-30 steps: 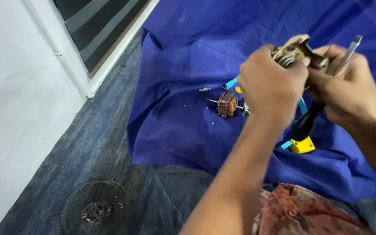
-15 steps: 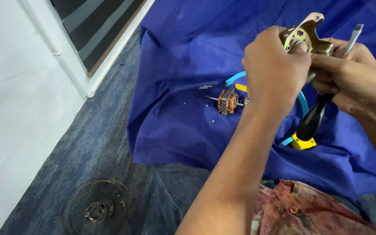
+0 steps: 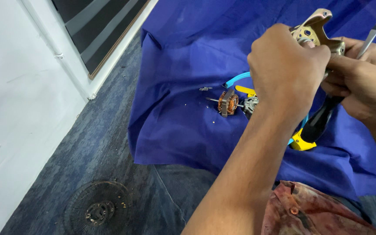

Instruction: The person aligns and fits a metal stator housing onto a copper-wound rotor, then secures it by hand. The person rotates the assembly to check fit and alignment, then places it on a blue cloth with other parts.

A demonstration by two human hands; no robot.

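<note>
The metal bracket [image 3: 316,32] is held up above the blue cloth [image 3: 188,126], pinched between both hands for a steady grip. Left hand [image 3: 286,69] fingers close over it from above. Right hand [image 3: 362,82] fingers grip bracket and screwdriver [image 3: 323,119] together. The motor core [image 3: 228,102] lies on the cloth below, beside loose screws [image 3: 205,88].

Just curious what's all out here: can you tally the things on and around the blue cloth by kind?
Metal bracket, in the left hand: 1
Screwdriver, in the right hand: 1
Motor core: 1
Round grille: 1
Blue cloth: 1
Total: 5
</note>
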